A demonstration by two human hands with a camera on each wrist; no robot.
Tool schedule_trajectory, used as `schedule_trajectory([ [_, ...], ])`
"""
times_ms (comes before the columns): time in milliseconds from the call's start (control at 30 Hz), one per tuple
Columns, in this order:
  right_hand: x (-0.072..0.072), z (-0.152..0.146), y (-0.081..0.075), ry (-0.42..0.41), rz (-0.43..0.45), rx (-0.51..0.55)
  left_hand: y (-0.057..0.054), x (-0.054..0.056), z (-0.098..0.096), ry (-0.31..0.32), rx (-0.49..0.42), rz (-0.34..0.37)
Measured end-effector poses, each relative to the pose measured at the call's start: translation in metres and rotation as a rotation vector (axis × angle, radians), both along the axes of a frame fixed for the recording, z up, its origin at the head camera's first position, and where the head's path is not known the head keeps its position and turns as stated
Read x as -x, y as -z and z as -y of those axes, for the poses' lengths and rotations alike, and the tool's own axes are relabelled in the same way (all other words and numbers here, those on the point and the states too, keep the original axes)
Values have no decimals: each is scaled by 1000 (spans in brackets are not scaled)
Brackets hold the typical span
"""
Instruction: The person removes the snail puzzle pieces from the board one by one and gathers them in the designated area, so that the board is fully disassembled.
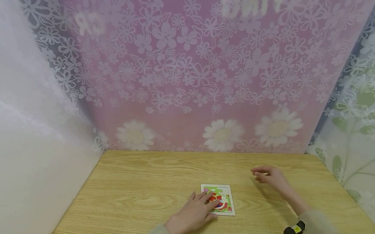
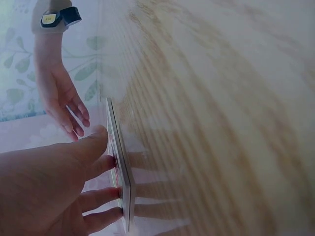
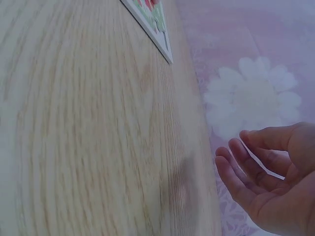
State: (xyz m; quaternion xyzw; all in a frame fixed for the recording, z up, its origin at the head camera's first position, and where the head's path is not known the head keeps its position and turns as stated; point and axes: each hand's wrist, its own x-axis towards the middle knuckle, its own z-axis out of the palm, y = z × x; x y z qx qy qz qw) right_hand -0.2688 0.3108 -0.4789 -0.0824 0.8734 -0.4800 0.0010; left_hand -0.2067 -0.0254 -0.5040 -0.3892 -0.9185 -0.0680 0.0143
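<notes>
A small flat jigsaw puzzle (image 1: 227,213) with a pale border and a red, green and blue picture lies on the wooden table. My left hand (image 1: 194,211) rests on it from the left, its fingers spread over the picture and covering part of it. In the left wrist view, the fingertips of that hand (image 2: 59,182) touch the face of the board (image 2: 129,189). To the right of the puzzle, my right hand (image 1: 273,178) hovers above the table with loosely bent fingers and nothing in them. The right wrist view shows this hand (image 3: 275,182) apart from the board's corner (image 3: 165,51).
The wood-grain table (image 1: 130,187) runs back to a pink flowered curtain (image 1: 184,77). A plain white surface (image 1: 27,144) stands along the left, and a leaf-patterned curtain (image 1: 370,128) hangs on the right. A black band (image 1: 294,230) sits at the right wrist.
</notes>
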Motion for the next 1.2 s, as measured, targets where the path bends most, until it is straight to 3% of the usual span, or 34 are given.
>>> schedule_trajectory([
  [700, -8, 47, 4, -162, 88, 104, 3, 2, -2, -11, 11, 3],
  [1200, -16, 76, 8, -237, 121, 23, 3, 2, 0, 4, -6, 12],
])
